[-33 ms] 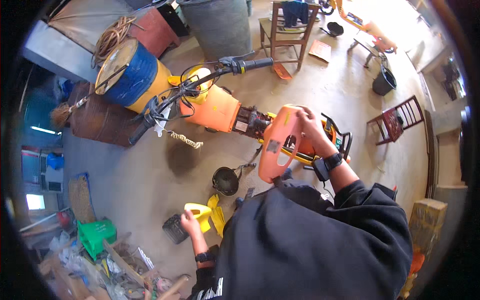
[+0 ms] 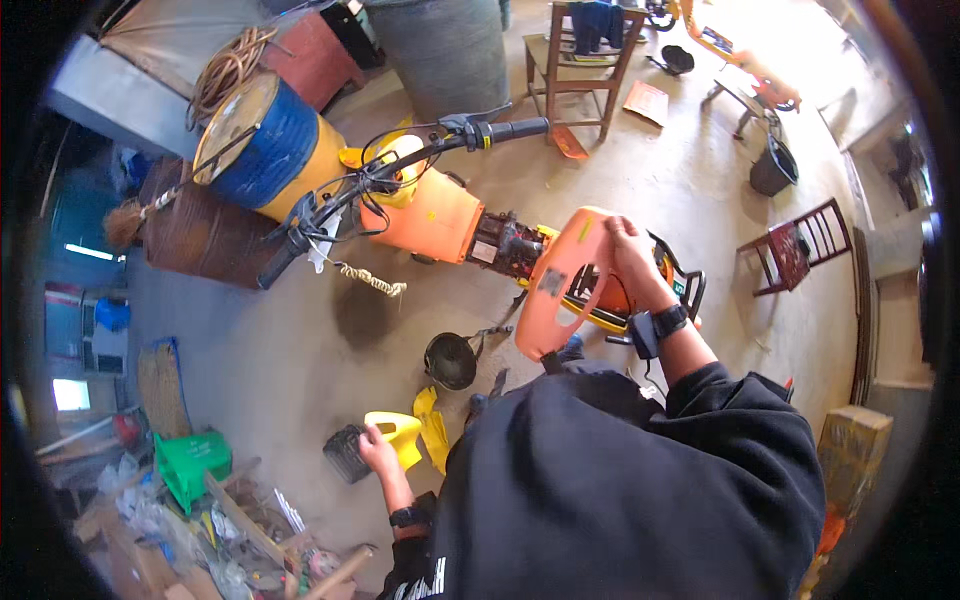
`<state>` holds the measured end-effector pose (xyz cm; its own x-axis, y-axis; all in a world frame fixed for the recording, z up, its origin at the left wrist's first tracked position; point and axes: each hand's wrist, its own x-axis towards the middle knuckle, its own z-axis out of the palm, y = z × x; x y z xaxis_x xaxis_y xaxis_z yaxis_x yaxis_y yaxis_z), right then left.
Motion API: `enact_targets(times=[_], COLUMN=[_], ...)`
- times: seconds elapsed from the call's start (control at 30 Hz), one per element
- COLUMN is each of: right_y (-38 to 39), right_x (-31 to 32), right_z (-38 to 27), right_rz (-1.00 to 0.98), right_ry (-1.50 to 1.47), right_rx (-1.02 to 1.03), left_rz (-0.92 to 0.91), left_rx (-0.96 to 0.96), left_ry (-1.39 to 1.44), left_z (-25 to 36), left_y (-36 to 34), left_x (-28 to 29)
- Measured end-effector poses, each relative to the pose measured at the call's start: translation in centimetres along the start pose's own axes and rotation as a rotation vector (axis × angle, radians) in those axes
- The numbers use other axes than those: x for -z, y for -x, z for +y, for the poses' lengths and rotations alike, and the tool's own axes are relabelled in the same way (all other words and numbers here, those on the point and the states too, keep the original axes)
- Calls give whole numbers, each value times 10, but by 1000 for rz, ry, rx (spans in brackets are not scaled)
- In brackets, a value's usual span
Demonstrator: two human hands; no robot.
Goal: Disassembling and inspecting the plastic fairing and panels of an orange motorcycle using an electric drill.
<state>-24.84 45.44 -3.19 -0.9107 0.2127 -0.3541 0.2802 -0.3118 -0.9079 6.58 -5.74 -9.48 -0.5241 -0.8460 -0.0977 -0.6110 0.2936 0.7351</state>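
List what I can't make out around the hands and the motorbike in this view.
- Head view: the underside of the orange panel in the right hand, turned away from the camera.
- Head view: part of the motorbike, covered by that panel.
- Head view: how the left hand's fingers grip the yellow panel; too small.
- Head view: most of the person's legs, behind the black sweatshirt.

A partly bare motorbike (image 2: pixel 505 243) marks a workshop.
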Motion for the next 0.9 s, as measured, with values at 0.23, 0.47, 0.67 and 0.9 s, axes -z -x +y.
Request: enact_targets(times=[0.23, 0.47, 0.67, 0.9], right_y=[-109, -85, -41, -3], right_x=[119, 132, 134, 135], right_z=[64, 51, 16, -3], right_rz=[65, 104, 56, 274], right_ry=[101, -34, -17, 136], right_rx=[-55, -131, -118, -1], left_rz=[147, 131, 144, -505], left_rx=[211, 375, 483, 15], left_ry=[419, 640, 491, 210], left_z=[41, 36, 31, 105], left_y=[81, 94, 21, -71], left_x=[7, 4, -28, -178])
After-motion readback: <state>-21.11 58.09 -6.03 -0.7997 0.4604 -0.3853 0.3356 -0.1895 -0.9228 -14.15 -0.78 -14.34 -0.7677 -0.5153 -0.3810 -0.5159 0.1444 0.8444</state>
